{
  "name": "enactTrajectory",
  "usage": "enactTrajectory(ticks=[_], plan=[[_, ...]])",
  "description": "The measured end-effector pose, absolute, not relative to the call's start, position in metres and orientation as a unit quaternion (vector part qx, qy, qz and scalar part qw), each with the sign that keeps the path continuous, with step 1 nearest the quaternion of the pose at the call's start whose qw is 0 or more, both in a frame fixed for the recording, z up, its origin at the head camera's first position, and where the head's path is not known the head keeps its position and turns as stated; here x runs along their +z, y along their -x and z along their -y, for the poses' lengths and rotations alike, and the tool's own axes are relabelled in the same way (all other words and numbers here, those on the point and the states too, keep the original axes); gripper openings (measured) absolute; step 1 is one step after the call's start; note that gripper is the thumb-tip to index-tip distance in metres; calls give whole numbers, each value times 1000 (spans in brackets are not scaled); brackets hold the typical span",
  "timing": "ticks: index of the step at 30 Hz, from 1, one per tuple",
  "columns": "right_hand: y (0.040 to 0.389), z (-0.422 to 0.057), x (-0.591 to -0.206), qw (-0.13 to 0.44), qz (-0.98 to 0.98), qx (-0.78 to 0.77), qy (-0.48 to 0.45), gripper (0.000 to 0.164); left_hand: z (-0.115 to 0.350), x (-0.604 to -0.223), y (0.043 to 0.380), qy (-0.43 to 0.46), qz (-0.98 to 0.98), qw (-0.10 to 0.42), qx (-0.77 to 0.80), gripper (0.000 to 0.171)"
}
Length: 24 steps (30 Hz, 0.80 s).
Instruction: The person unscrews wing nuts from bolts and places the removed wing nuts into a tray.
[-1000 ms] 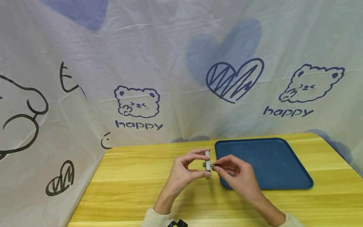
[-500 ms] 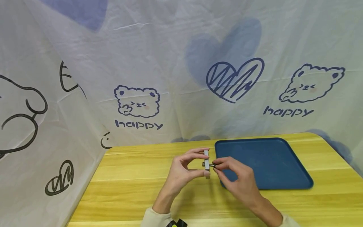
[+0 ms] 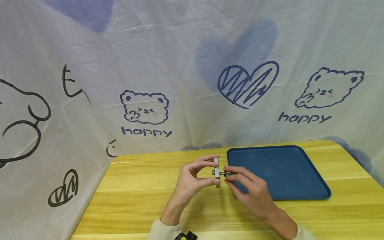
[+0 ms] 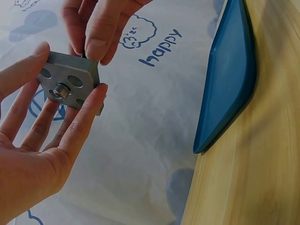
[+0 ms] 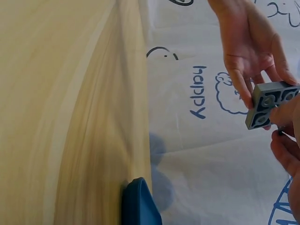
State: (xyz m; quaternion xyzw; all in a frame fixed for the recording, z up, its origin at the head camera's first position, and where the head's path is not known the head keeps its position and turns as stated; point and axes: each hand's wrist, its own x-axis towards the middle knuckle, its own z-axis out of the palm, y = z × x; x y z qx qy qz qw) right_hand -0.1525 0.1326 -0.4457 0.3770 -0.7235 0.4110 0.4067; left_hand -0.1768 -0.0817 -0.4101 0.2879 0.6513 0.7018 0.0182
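Note:
My left hand [image 3: 189,180] grips a square grey metal block [image 3: 216,169] by its edges, thumb below and fingers above, over the table. In the left wrist view, the block has round holes, and a silver bolt head [image 4: 61,91] stands out of its face. The bolt's thin shaft [image 3: 222,173] comes out of the block's right side. At its dark end my right hand [image 3: 252,188] has thumb and fingertips around the shaft. Those fingertips partly hide that end, so whether it carries a nut is unclear. Recesses show on the block's back [image 5: 258,116] in the right wrist view.
A blue tray [image 3: 282,176] lies on the yellow wood-grain table [image 3: 129,200], behind and to the right of my right hand. A white curtain [image 3: 192,83] with blue drawings hangs along the back and left sides. Part of a black wrist device [image 3: 186,236] shows at my left sleeve.
Both hands and the block have shifted slightly left. My right fingertips have spread a little, and more of the bolt's dark end shows between them. The tray has stayed in place.

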Motion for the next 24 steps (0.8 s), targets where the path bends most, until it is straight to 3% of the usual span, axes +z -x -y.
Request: enactTrajectory(ticks=[2, 6, 12, 17, 24], plan=[[151, -133, -444, 383, 723, 446, -364, 7, 82, -410, 177, -286, -652, 18, 702, 39], [147, -135, -438, 288, 717, 554, -310, 31, 82, -409, 177, -286, -652, 12, 702, 38], [146, -140, -430, 139, 716, 653, -204, 22, 80, -410, 177, -303, -653, 0, 694, 39], [148, -144, -427, 31, 699, 702, -136, 31, 79, -411, 176, -296, -645, 19, 704, 39], [147, -145, -426, -39, 673, 732, -103, 37, 76, -411, 175, -286, -637, 49, 714, 38]])
